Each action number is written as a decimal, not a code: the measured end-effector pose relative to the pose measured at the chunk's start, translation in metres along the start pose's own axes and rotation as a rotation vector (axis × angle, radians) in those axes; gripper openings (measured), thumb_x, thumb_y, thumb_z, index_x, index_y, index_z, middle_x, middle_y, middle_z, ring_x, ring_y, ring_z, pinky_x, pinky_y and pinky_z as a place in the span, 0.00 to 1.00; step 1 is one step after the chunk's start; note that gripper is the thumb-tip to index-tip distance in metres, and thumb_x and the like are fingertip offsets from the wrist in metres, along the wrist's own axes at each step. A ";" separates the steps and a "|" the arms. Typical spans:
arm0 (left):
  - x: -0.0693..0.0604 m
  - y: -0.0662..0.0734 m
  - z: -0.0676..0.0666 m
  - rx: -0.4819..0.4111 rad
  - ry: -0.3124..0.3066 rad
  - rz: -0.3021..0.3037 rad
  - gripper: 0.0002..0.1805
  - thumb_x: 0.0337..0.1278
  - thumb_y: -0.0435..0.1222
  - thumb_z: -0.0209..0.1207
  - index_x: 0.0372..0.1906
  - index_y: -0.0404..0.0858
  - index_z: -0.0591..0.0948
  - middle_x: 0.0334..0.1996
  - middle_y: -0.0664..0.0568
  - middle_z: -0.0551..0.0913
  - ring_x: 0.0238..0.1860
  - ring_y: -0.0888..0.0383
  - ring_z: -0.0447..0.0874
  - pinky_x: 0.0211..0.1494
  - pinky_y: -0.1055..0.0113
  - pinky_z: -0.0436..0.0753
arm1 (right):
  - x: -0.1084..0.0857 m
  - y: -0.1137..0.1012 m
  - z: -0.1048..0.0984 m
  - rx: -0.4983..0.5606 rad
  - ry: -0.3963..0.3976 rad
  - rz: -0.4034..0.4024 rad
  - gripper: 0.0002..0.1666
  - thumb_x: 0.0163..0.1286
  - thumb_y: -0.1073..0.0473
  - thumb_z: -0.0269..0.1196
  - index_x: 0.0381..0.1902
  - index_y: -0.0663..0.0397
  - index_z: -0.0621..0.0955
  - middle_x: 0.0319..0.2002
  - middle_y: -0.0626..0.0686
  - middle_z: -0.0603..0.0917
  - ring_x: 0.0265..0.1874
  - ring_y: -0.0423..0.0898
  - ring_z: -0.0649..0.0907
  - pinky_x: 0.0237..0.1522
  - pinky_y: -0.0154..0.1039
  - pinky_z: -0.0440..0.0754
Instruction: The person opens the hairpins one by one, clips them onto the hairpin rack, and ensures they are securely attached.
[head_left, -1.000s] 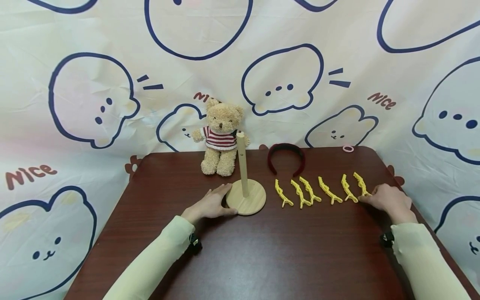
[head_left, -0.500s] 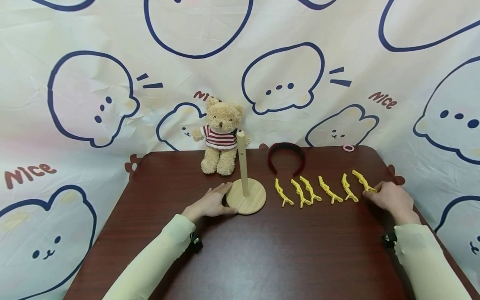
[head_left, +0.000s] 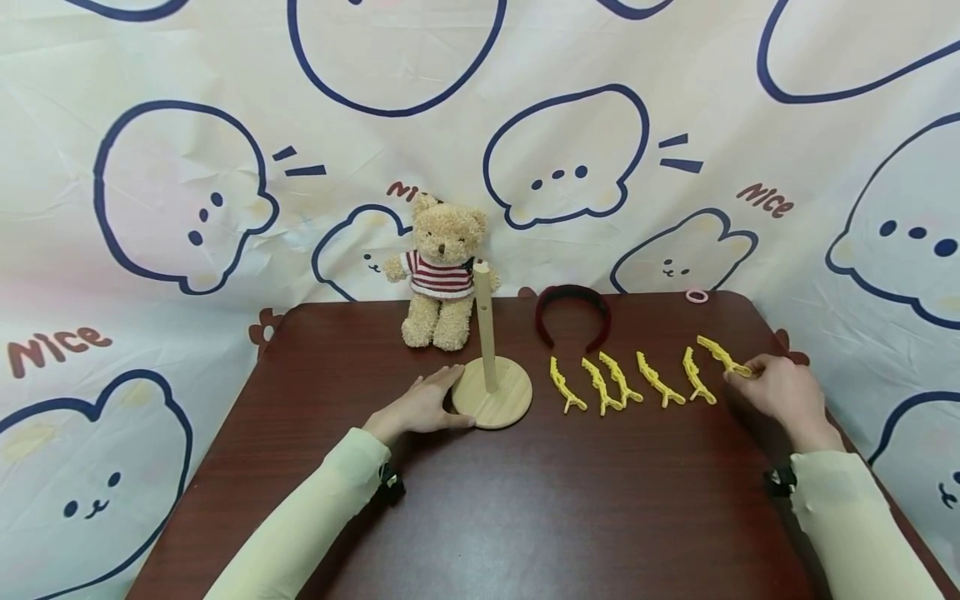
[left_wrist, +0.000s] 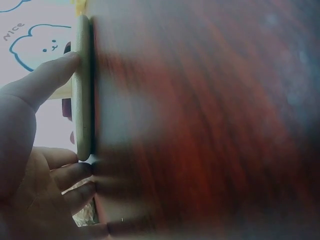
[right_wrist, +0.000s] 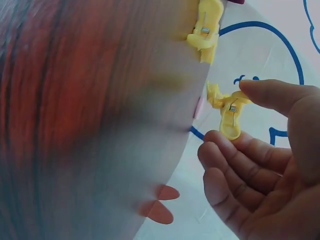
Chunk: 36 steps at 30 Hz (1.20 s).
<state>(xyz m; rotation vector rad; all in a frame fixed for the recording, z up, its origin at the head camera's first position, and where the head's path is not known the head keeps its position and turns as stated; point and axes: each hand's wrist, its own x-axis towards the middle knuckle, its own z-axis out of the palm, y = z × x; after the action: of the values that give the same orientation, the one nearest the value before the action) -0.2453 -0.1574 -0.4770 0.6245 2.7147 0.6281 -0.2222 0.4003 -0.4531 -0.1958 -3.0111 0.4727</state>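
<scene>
My left hand (head_left: 423, 404) holds the round base of a wooden stand (head_left: 512, 398), thumb at its near edge and fingers at its left side. The stand's peg rises upright from the base. In the left wrist view the thumb (left_wrist: 55, 75) lies against the disc (left_wrist: 84, 120), which rests on the table. My right hand (head_left: 783, 396) pinches a yellow alligator hair clip (head_left: 722, 355) by its forked handle end. In the right wrist view that clip (right_wrist: 231, 117) sits between thumb and index finger, above the table. Several matching hair clips (head_left: 658, 383) lie in a row to its left.
Behind the stand sits a teddy bear (head_left: 442, 275) in a striped shirt. A dark red headband (head_left: 538, 321) lies behind the clips, and a pink hair tie (head_left: 697, 297) is at the back edge. The brown table (head_left: 570, 508) meets a printed cloth backdrop (head_left: 450, 158).
My right hand has taken hold of the rightmost hair clip and raised it slightly, its tip swinging left and away. My left hand stays at the stand's base.
</scene>
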 end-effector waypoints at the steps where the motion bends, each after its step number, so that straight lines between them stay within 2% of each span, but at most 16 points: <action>1: 0.000 0.000 0.000 0.000 0.000 0.000 0.57 0.53 0.58 0.68 0.79 0.36 0.55 0.79 0.41 0.57 0.80 0.43 0.50 0.78 0.36 0.51 | 0.000 -0.001 0.000 0.005 0.010 -0.012 0.33 0.64 0.39 0.66 0.41 0.70 0.81 0.31 0.64 0.86 0.26 0.55 0.80 0.23 0.44 0.75; 8: 0.000 0.000 0.000 0.008 -0.003 -0.011 0.57 0.53 0.58 0.68 0.79 0.36 0.54 0.79 0.41 0.57 0.80 0.43 0.50 0.78 0.36 0.51 | -0.003 -0.018 -0.004 0.044 0.093 -0.081 0.31 0.63 0.41 0.68 0.40 0.68 0.83 0.29 0.61 0.87 0.26 0.52 0.81 0.24 0.39 0.74; 13: 0.000 -0.001 0.001 0.015 -0.002 -0.014 0.57 0.53 0.59 0.68 0.79 0.36 0.54 0.79 0.42 0.57 0.81 0.44 0.49 0.79 0.37 0.51 | -0.006 -0.031 -0.007 0.063 0.131 -0.128 0.28 0.63 0.42 0.69 0.39 0.66 0.84 0.30 0.62 0.87 0.27 0.53 0.83 0.25 0.40 0.75; 19: 0.001 -0.002 0.002 0.017 0.002 -0.007 0.57 0.53 0.60 0.67 0.79 0.36 0.54 0.79 0.42 0.57 0.81 0.44 0.50 0.79 0.38 0.52 | -0.010 -0.048 -0.012 0.107 0.120 -0.167 0.27 0.63 0.43 0.70 0.41 0.64 0.84 0.31 0.60 0.88 0.29 0.51 0.84 0.26 0.36 0.75; 27: 0.000 0.000 0.002 0.017 0.003 -0.005 0.57 0.52 0.60 0.68 0.79 0.37 0.54 0.79 0.43 0.57 0.80 0.44 0.50 0.79 0.38 0.51 | -0.014 -0.069 -0.012 0.147 0.128 -0.267 0.26 0.63 0.43 0.70 0.42 0.62 0.85 0.31 0.55 0.89 0.29 0.48 0.85 0.29 0.38 0.76; 30: 0.000 0.001 0.002 0.017 0.001 -0.007 0.57 0.52 0.60 0.68 0.79 0.37 0.54 0.79 0.43 0.57 0.80 0.44 0.50 0.79 0.38 0.51 | -0.016 -0.076 -0.010 0.160 0.103 -0.273 0.27 0.63 0.40 0.69 0.42 0.60 0.85 0.31 0.53 0.89 0.29 0.46 0.84 0.28 0.36 0.76; 36: 0.000 0.001 0.001 0.010 -0.007 -0.014 0.57 0.53 0.59 0.68 0.79 0.37 0.54 0.79 0.43 0.57 0.81 0.44 0.49 0.80 0.40 0.51 | -0.018 -0.090 -0.005 0.205 0.048 -0.269 0.26 0.62 0.41 0.70 0.44 0.57 0.85 0.33 0.53 0.88 0.30 0.46 0.84 0.27 0.35 0.80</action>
<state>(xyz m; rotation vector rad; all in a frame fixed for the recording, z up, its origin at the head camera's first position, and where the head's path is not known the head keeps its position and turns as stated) -0.2444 -0.1566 -0.4776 0.6090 2.7149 0.6083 -0.2137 0.3144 -0.4214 0.2057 -2.8548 0.7289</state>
